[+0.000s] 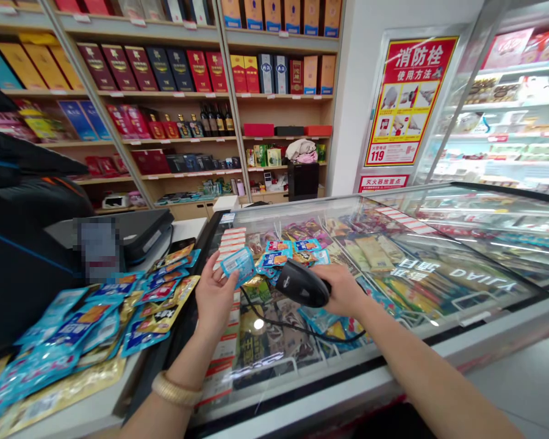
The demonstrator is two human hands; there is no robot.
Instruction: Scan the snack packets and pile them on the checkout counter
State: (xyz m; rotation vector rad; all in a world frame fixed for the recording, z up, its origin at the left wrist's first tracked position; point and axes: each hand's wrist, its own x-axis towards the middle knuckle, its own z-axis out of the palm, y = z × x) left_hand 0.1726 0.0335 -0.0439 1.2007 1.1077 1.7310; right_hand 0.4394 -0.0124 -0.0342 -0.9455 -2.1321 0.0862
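Note:
My left hand [216, 297] pinches a small light-blue snack packet [238, 264] and holds it up over the glass freezer lid [443, 286]. My right hand [343, 291] grips a black corded barcode scanner [302, 283], its head pointed toward the packet from the right. The scanner's cable [297, 326] trails across the glass below both hands. Several more blue packets [281, 252] lie on the glass just behind the scanner.
A heap of blue and yellow snack packets [86, 329] covers the white counter [96, 411] at left, beside a black register [139, 231]. Shelves of boxed goods and bottles [178, 67] fill the back wall. A red fire-hydrant poster [409, 100] and a refrigerated case [507, 103] stand at right.

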